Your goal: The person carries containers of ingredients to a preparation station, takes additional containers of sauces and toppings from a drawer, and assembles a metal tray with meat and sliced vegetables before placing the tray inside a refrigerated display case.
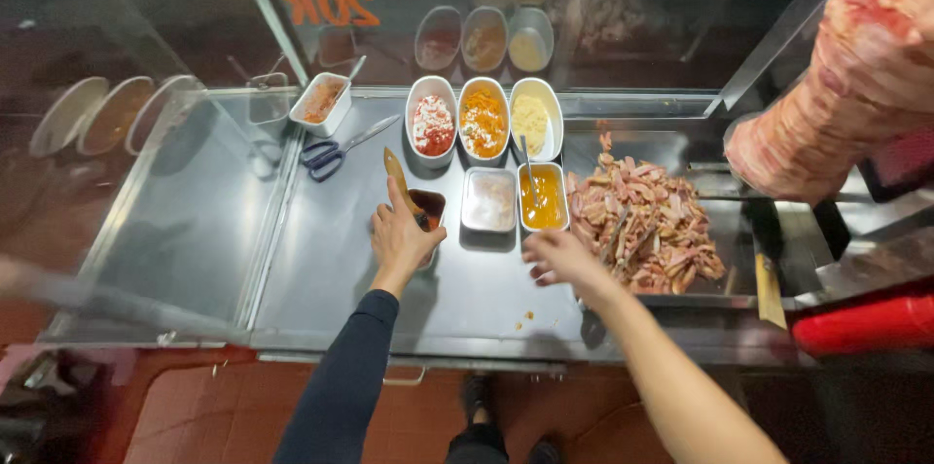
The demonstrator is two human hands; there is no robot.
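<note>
Now gripping, left hand (401, 235) fingers clamped on the wooden-handled tool (400, 178) dipping into the dark sauce tub (430, 204), right hand (559, 258) hovering loosely open near sliced meat (642, 221), nothing yet served.

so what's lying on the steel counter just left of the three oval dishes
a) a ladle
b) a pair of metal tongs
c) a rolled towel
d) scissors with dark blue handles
d: the scissors with dark blue handles lie flat on the steel counter, to the left of the three oval dishes and in front of a white rectangular tub.
</note>
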